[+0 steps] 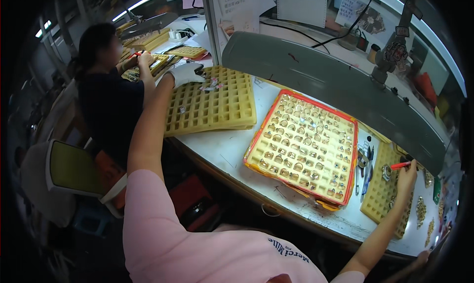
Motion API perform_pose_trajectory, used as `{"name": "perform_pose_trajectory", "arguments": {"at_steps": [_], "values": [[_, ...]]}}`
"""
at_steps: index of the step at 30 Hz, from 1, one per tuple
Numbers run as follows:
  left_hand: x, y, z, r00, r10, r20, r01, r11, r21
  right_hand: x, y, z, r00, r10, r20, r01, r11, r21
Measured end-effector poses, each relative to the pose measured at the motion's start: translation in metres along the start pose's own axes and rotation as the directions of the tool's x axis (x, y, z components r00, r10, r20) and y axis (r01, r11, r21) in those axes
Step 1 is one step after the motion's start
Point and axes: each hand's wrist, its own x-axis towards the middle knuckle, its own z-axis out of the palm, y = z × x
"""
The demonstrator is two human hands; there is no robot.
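My left hand point(186, 74), in a white glove, reaches over the far left part of a yellow tray with rows of square holes point(212, 107). Its fingers are curled round something small and dark that I cannot make out. Beside the fingertips lie small clear and pink packets point(213, 84). On the right, my right hand point(408, 175) is closed round a red pen point(400, 165), above another holed yellow tray point(377, 196) with some metal pieces on it. Between the hands stands a red-edged tray point(356, 149) filled with rows of rings point(298, 140).
Tweezers and other slim tools point(366, 169) lie right of the ring tray. Gold jewellery pieces point(420, 211) are spread at the far right. A grey lamp hood point(321, 75) spans the bench's back. At left, a person point(106, 90) works near a green-backed chair point(74, 169).
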Motion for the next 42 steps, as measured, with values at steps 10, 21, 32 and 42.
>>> {"name": "perform_pose_trajectory", "arguments": {"at_steps": [10,21,32,42], "values": [[0.005,0.013,0.006,0.983,0.005,-0.186,-0.015,0.998,-0.053,-0.002,-0.008,0.003,0.997,-0.075,-0.032,0.076,0.997,0.022],[-0.015,0.09,-0.011,0.864,0.059,-0.5,-0.156,0.975,-0.155,-0.028,-0.09,0.005,0.989,-0.098,-0.109,0.089,0.993,-0.083],[-0.067,0.296,0.006,0.848,0.503,0.167,0.286,-0.168,-0.943,-0.064,-0.191,0.017,0.87,-0.468,0.152,0.399,0.852,0.339],[-0.037,0.356,0.042,0.733,0.668,0.13,0.232,-0.065,-0.971,-0.093,-0.211,0.041,0.862,-0.274,0.426,-0.177,0.624,0.761]]}}
